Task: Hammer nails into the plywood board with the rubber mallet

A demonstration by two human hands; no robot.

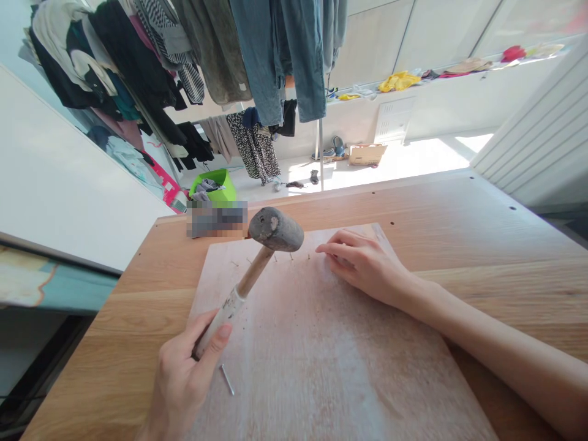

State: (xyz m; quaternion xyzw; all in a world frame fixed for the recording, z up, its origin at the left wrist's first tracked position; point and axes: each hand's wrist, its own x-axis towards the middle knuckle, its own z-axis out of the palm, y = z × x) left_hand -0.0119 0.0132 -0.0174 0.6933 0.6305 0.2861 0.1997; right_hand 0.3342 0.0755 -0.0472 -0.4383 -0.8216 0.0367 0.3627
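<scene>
My left hand is wrapped round the pale handle of a mallet, whose dark grey head is raised above the board. A whitish wooden board lies on the table. Along its far part stand several small nails in a row, the rightmost nail just left of my right fingertips. Resting on the board, my right hand has its fingers bent and drawn together; whatever may be between them is hidden. A loose nail lies flat on the board beside my left thumb.
The wooden table has small dark holes near its far edge. A blurred dark item sits at the far left. Beyond are a green basket, hanging clothes, a cardboard box and shoes on the floor. A white panel rises at left.
</scene>
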